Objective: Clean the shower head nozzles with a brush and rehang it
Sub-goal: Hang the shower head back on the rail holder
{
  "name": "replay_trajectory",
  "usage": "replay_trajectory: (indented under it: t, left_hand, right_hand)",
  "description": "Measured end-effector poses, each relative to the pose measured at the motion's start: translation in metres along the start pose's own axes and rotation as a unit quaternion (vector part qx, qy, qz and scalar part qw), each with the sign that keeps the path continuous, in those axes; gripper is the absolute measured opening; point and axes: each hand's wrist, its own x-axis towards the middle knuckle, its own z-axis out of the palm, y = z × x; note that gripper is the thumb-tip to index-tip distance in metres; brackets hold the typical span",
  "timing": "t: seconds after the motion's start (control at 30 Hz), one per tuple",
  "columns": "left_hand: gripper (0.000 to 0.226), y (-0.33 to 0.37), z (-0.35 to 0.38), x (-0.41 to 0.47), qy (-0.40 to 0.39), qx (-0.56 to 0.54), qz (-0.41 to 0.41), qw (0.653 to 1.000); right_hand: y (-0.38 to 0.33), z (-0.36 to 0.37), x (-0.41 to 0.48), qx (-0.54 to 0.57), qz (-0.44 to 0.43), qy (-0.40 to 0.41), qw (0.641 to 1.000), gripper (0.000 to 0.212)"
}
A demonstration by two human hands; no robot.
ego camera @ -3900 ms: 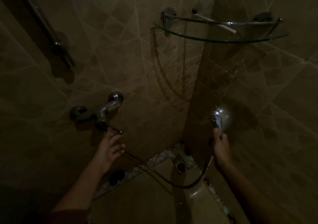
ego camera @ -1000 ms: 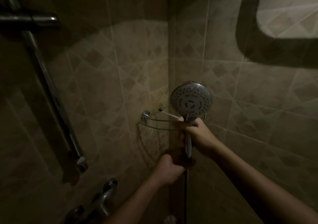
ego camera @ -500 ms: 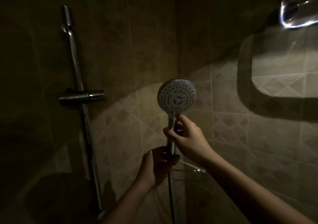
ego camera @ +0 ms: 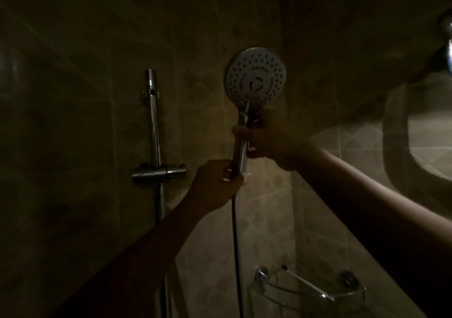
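Note:
The round chrome shower head (ego camera: pixel 255 76) is held upright in the dim shower corner, its nozzle face turned toward me. My right hand (ego camera: pixel 267 138) grips the upper handle just below the head. My left hand (ego camera: pixel 220 182) closes around the handle's lower end, where the hose (ego camera: pixel 236 244) hangs straight down. To the left, the vertical slide rail (ego camera: pixel 153 119) carries the holder bracket (ego camera: pixel 159 173), level with my left hand and a short way from it. A thin brush (ego camera: pixel 307 285) lies on the glass corner shelf (ego camera: pixel 315 301) at the lower right.
Tiled walls meet in a corner behind the shower head. A chrome fitting (ego camera: pixel 446 31) glints at the top right edge. A rounded dark shadow falls on the right wall.
The view has tilted and shifted, so the rail and bracket now sit closer to centre. My left hand has risen and closed on the handle's lower end. The right hand keeps its grip.

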Motion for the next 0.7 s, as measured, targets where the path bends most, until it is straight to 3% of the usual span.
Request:
replay_trajectory:
  t: [0.17,0.33,0.5,0.7]
  left_hand:
    - [0.032,0.025,-0.023,0.028,0.034,0.085,-0.003,0.996]
    - [0.024,0.038,-0.044,0.05,0.072,0.173,0.005,0.982]
    - [0.042,0.04,-0.069,0.064,0.083,0.24,-0.049,0.966]
    - [0.034,0.023,-0.09,0.057,0.093,0.269,-0.101,0.953]
  right_hand:
    - [-0.014,-0.009,0.039,0.071,-0.014,-0.013,0.997,0.024]
    - [-0.017,-0.002,0.072,0.086,-0.046,-0.028,0.995,0.022]
    - [-0.022,0.021,0.1,0.107,-0.061,-0.051,0.991,0.029]
    - [-0.016,0.057,0.113,0.119,-0.079,-0.082,0.986,0.03]
